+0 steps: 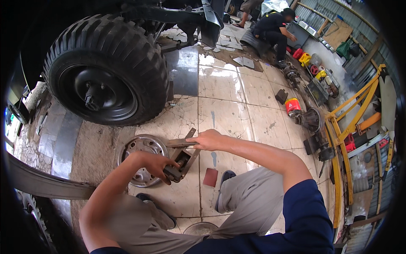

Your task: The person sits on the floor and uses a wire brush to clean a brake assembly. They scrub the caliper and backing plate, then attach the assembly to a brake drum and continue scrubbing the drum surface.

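Observation:
My left hand (153, 164) is closed around the near end of a dark, boxy metal bracket (184, 162) with a hollow in its middle. The bracket stands tilted beside a round silver metal disc (149, 179) with holes in it, which lies on the tiles and is partly hidden by my left forearm. Above the bracket, my right hand (209, 140) grips the end of a flat brownish bar (175, 143). That bar reaches left toward the disc's edge. A square of red sandpaper (210, 177) lies on the floor near my foot.
A vehicle's big black tyre (148, 76) stands at the far left. Along the right lie a red can (292, 105), greasy axle parts (311, 120) and a yellow metal frame (338, 139). Another person (272, 29) sits working at the back. Broken tiles (228, 42) litter the far floor.

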`<control>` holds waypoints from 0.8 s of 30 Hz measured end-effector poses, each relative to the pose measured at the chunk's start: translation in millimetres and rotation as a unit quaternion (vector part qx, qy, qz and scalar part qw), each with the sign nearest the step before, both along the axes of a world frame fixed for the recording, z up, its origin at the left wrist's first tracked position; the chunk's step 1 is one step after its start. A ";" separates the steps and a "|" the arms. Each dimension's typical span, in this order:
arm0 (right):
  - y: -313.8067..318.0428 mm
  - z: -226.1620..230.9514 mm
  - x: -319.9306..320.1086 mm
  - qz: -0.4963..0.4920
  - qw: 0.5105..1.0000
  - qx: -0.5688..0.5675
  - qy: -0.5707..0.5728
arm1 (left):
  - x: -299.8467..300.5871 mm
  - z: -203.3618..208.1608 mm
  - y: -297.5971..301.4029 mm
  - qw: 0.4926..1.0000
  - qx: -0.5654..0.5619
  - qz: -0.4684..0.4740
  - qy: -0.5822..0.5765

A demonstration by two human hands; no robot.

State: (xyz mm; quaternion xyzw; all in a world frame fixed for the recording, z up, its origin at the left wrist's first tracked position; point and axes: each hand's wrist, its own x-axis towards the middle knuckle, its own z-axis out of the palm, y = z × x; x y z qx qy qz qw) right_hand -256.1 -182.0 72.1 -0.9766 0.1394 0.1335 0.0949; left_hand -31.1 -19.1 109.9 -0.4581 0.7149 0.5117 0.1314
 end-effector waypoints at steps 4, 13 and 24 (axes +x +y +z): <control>-1.0 0.0 -1.5 -0.031 0.997 -0.062 0.012 | -0.7 3.2 0.8 1.000 0.006 0.005 0.005; 9.4 8.9 6.8 -0.052 0.996 -0.066 0.025 | 1.5 -4.0 -1.7 1.000 0.004 -0.007 0.029; 3.2 7.8 3.6 -0.036 0.999 -0.022 0.013 | 1.5 -0.1 2.8 1.000 0.011 -0.001 0.006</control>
